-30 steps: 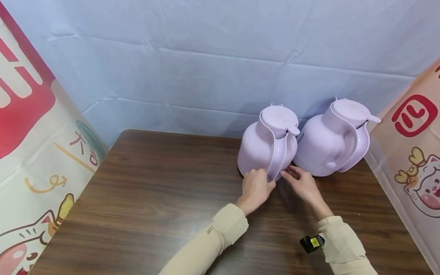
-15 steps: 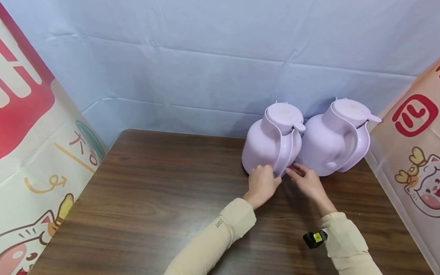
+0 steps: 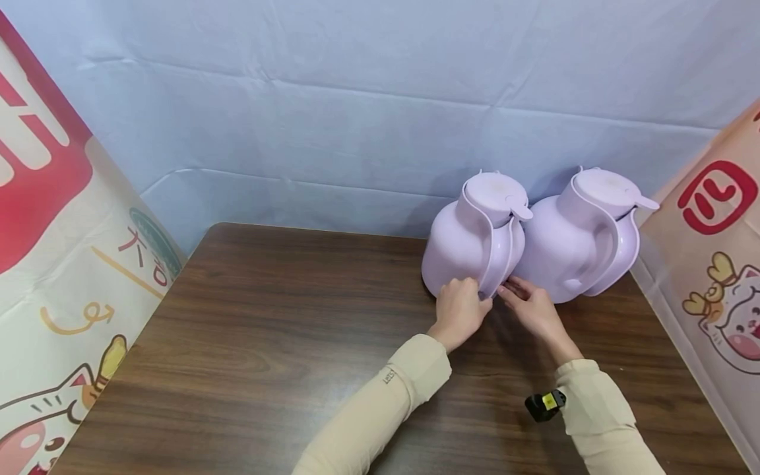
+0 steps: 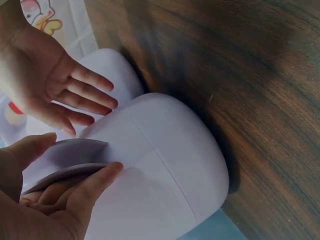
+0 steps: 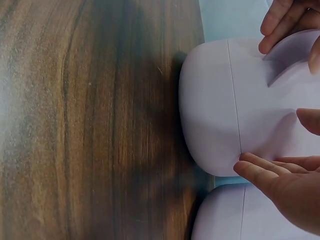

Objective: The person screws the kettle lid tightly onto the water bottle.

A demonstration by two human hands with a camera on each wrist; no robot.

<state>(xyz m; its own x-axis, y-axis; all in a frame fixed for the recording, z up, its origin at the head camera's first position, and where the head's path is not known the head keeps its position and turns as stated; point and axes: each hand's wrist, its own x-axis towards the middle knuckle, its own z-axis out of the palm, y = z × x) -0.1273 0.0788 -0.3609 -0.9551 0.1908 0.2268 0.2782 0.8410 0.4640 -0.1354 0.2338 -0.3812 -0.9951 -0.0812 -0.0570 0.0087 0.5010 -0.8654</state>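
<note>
A lilac thermos jug (image 3: 452, 239) with a flat lid and a thumb lever stands upright at the back right of the table. My left hand (image 3: 460, 309) grips the lower part of its handle, fingers curled inside the loop in the left wrist view. At the jug's right side is my right hand (image 3: 537, 315); its fingers (image 5: 260, 170) are straight and lie against the lower body in the right wrist view. A second, matching thermos jug (image 3: 543, 241) stands close beside the first on the right, its handle turned toward the right front.
The brown wooden table (image 3: 267, 330) ends at a pale blue cloth backdrop (image 3: 332, 119) behind the jugs. Printed cartoon sheets hang at the left (image 3: 53, 316) and right (image 3: 712, 264) sides. A small black device (image 3: 543, 404) sits at my right cuff.
The gripped thermos jug has slid right and slightly back, closing up to the second one. Both hands have moved along with it; the second jug stays in place.
</note>
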